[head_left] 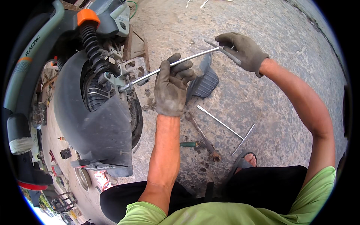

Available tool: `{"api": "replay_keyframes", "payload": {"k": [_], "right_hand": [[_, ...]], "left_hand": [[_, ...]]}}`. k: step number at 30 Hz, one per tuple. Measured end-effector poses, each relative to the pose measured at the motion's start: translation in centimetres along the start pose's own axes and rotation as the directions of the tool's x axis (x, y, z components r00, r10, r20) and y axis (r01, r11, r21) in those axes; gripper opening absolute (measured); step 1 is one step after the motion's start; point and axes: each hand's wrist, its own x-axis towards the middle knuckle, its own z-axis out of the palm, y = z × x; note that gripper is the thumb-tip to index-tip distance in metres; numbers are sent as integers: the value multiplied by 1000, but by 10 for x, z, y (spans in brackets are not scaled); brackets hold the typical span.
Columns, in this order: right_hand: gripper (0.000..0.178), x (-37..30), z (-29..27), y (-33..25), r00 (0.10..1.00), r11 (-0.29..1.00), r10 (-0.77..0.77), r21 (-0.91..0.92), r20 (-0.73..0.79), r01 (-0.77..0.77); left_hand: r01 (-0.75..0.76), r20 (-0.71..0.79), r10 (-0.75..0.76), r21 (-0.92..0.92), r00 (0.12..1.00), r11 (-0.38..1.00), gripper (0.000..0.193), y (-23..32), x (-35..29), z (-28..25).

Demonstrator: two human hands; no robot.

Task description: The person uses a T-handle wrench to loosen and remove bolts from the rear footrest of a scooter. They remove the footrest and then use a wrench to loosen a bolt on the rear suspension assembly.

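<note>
A silver T-handle wrench [198,54] slants up and right from a bolt near the wheel hub, its socket end at the bolt. My left hand [171,90], in a brown-grey work glove, has its thumb and fingers loosely round the shaft. By the crossbar is my gloved right hand [245,52], fingers stretched and apart; the bar crosses in front of its palm, and I cannot tell how firmly they touch. The scooter's wheel [98,92] sits behind a dark grey fender [80,123], below a black coil-spring shock absorber [93,47] with an orange cap.
On the rough concrete lie a second T-handle wrench [225,125], a rusty spanner [202,137], a green-handled tool [188,144] and a ribbed dark plastic piece [204,80]. My sandalled foot [247,159] is close to them. Several parts and tools are scattered at the left.
</note>
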Motion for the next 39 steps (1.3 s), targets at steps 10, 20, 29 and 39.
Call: {"api": "replay_keyframes", "payload": {"k": [10,20,29,39], "right_hand": [[26,7,-2,-8,991,956,-17,292,134,-23],[53,6,-30,-32,878,832,329,333,348,-443],[36,12,-18,-22,986,982,-72,186,151,44],[46,5,-30,-23,827,446,243,698,507,-560]], "left_hand": [[-24,20,24,33,1000,999,43,6,2,10],[-57,-37,62,115,997,992,44,-1,-3,5],[-51,-75,58,92,996,994,44,6,0,7],[-70,-14,71,86,997,994,45,8,0,-3]]}}
